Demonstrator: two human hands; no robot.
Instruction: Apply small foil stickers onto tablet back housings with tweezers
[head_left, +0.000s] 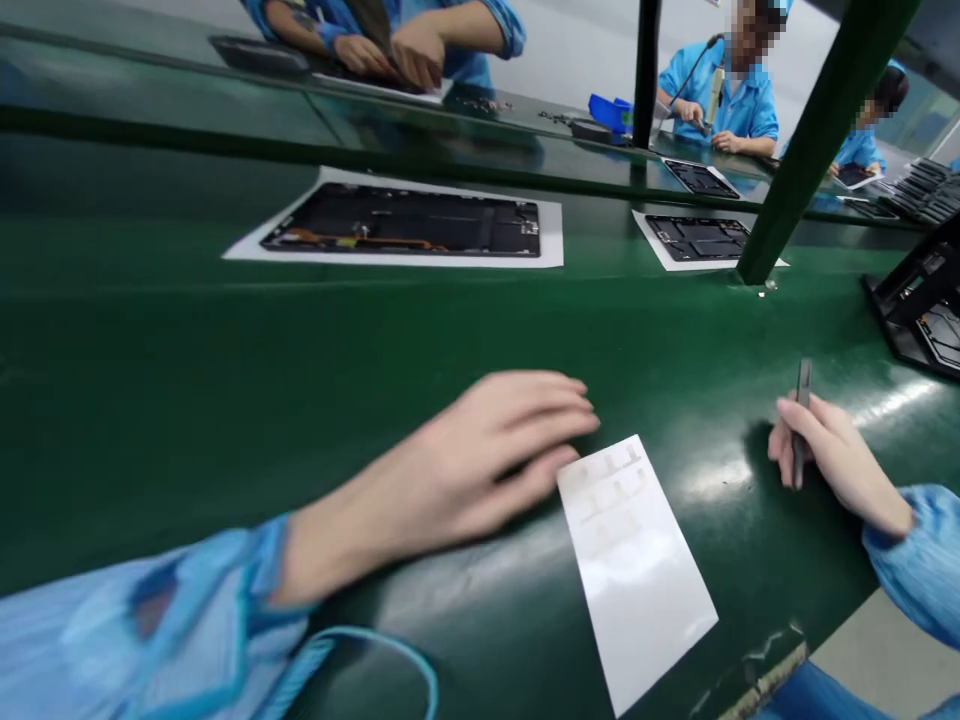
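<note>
My left hand [480, 450] lies flat on the green belt [187, 400], fingers stretched out, with the fingertips touching the top corner of a glossy white sheet [637, 570] that carries several pale stickers. My right hand [825, 455] rests on the belt to the right of the sheet, fingers wrapped round dark tweezers [801, 415] that point upward. Farther up the belt lies an opened black tablet chassis [409, 220] on white paper, with a second one [699, 238] to its right.
A green slanted post [817, 130] meets the belt at the right. Black racks [919, 310] stand at the right edge. Across the belt, people in blue smocks work: one's hands [397, 50] at the top, another [739, 100] seated at the right.
</note>
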